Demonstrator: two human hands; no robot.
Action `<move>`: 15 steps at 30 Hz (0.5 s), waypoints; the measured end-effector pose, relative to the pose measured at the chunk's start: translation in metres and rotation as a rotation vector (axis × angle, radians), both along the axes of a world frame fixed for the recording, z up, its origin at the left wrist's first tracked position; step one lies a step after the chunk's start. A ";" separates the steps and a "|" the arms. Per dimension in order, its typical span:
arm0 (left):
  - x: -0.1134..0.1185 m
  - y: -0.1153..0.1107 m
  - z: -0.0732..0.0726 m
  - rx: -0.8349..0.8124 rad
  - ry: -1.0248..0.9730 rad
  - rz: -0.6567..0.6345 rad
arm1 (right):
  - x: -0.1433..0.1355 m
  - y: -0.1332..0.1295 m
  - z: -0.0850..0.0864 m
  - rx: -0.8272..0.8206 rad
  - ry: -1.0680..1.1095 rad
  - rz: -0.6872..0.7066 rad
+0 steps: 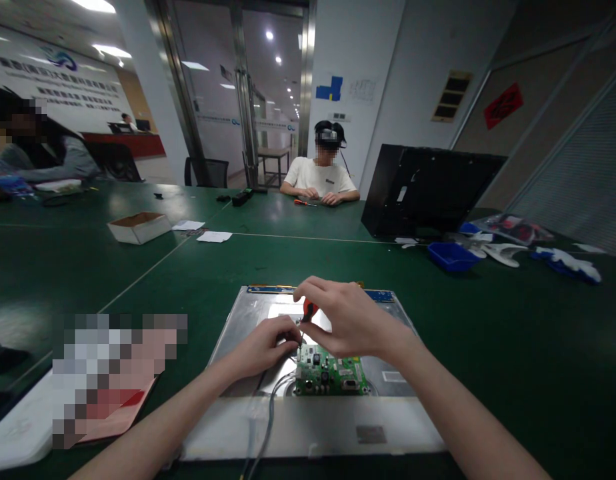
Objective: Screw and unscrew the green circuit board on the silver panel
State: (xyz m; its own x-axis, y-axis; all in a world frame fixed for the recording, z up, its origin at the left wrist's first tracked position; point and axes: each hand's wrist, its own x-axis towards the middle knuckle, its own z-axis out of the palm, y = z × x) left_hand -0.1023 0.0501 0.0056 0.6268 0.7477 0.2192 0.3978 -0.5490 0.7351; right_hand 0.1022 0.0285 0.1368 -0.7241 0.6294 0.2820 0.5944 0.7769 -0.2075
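Observation:
A flat metal display panel [408, 421] lies in front of me, with a green circuit board [333, 373] on its middle. My right hand [345, 317] grips a screwdriver with a red and black handle [309, 309], held upright over the board's upper left corner. Close beside its shaft, my left hand [273, 343] has its thumb and fingers pinched together; what lies between them, if anything, is hidden. Grey cables [271, 417] run from the board's left side toward me. Along the panel's far edge is a narrow blue circuit strip [381, 295].
A blue tray [453, 257], gloves [568, 263] and a large black monitor housing [428, 190] stand at the right. An open cardboard box [141, 228] and papers [215, 237] lie at the left. Across the green table sits a person [322, 175] near another screwdriver [303, 202].

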 end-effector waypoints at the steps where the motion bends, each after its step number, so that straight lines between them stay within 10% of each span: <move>1: 0.000 0.000 0.001 -0.006 0.007 0.002 | 0.001 0.000 0.001 -0.026 0.015 0.016; 15: 0.000 -0.001 0.000 -0.036 0.009 0.009 | 0.000 0.000 -0.001 -0.021 0.022 0.013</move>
State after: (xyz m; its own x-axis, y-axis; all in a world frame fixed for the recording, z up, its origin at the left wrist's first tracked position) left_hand -0.1022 0.0493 0.0059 0.6215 0.7609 0.1865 0.4093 -0.5184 0.7508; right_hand 0.1025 0.0282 0.1360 -0.7261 0.6258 0.2849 0.5793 0.7799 -0.2369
